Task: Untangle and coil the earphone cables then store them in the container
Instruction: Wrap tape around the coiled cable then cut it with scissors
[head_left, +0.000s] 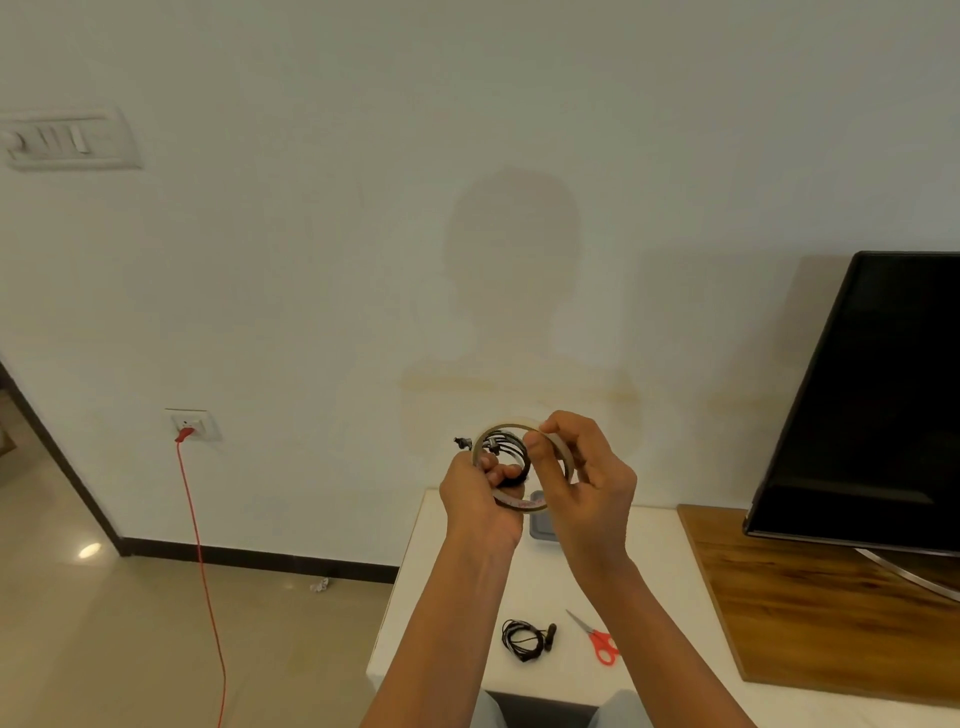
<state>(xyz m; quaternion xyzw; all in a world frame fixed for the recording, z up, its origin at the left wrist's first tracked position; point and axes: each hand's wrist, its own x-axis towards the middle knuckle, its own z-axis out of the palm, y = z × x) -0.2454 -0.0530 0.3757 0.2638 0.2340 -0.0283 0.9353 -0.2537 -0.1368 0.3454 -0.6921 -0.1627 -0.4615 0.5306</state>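
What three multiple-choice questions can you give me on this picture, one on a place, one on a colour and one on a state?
1. Where do the scissors lie on the table?
A. right of the coiled earphone
B. left of it
C. on top of it

2. What colour are the scissors' handles?
A. blue
B. red
C. green

3. How is the tape roll at this moment?
A. flat on the table
B. held up by the left hand and the right hand
C. hung on a wall hook

Answers:
1 A: the scissors lie to the right of the coil, apart from it.
2 B: both handle loops are red.
3 B: fingers of both hands curl round its rim, above the table.
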